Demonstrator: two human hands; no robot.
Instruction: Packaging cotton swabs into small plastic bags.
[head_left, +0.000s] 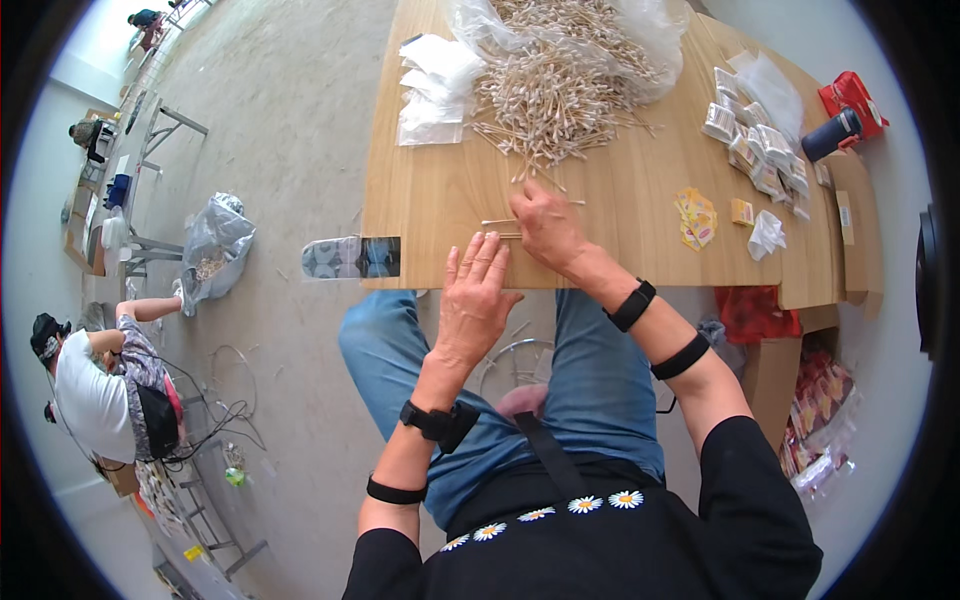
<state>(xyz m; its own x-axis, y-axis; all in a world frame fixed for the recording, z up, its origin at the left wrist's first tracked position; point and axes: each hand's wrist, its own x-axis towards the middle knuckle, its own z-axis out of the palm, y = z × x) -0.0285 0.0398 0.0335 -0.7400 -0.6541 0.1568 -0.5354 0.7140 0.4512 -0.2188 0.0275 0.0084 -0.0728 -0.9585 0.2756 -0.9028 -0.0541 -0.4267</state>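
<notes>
A large heap of cotton swabs [565, 95] spills from a clear plastic bag [655, 40] at the far side of the wooden table [640, 230]. My right hand [548, 228] is closed just in front of the heap, fingers bent down onto swabs; a swab tip sticks out beside it. What exactly its fingertips pinch is partly hidden. Near the table's front edge, my left hand [474, 305] lies with fingers stretched out and close together. Its fingertips are beside a couple of loose swabs [497, 222] lying crosswise between both hands.
Flat clear bags [432, 90] lie left of the heap. At right are packed swab packets [765, 150], yellow cards [696, 218], crumpled tissue [767, 235], a dark bottle [832, 134] and a red pouch [853, 103]. Another person [100, 395] works at far left beside a swab bag [215, 250].
</notes>
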